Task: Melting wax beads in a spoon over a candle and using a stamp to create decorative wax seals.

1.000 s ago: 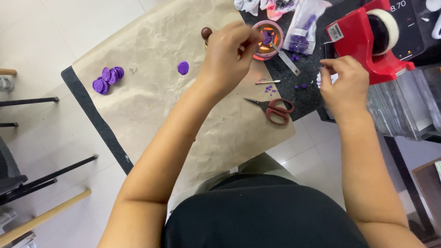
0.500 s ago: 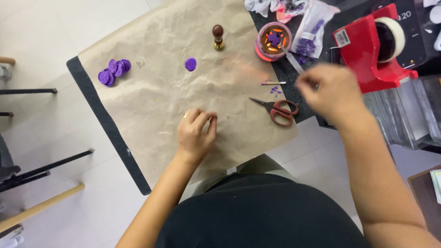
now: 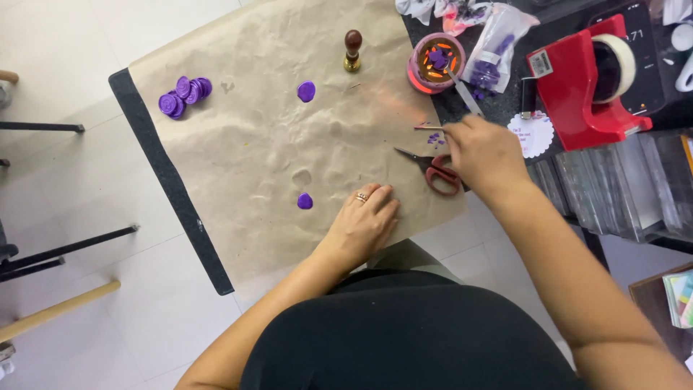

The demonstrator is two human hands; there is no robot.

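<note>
Your left hand (image 3: 361, 224) flat on paper (image 3: 253, 144) (wax blob (image 3: 305, 201) at 9 o'clock); right hand (image 3: 484, 152) pinches stick (image 3: 427, 128) above scissors (image 3: 433, 170).

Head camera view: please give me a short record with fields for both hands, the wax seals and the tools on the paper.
left hand: flat on the brown paper, beside one purple seal
right hand: pinches a thin stick above the red scissors
other seals: one alone; a pile at the far left
stamp: upright
wax melter: round, pink
tape dispenser: red
</note>
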